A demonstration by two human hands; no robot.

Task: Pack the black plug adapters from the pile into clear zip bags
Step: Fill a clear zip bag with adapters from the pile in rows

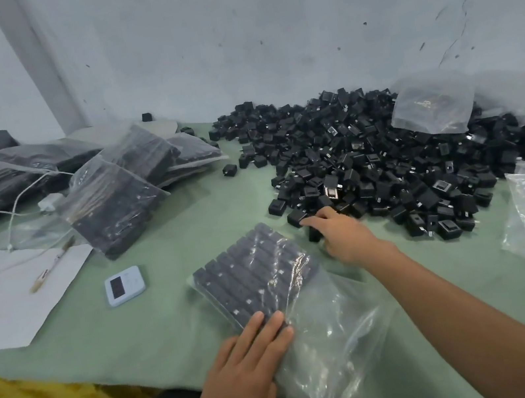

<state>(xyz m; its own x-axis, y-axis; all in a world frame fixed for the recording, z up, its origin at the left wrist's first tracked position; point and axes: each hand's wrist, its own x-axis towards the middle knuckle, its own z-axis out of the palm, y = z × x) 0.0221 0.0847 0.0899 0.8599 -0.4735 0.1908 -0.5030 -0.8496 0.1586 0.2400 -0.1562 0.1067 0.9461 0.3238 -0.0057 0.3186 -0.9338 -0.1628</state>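
My flat left hand (246, 358) pins the bag (259, 269); my right hand (340, 234), grip unclear, should pinch one adapter (314, 234) squarely where the pile (385, 150) faces the front edge of the worktop (190, 231).

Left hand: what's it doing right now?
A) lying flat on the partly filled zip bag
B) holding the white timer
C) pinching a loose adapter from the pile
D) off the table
A: the left hand lies with straight fingers on the partly filled zip bag, at the near end of the adapter rows. The right hand is the one at the edge of the pile.
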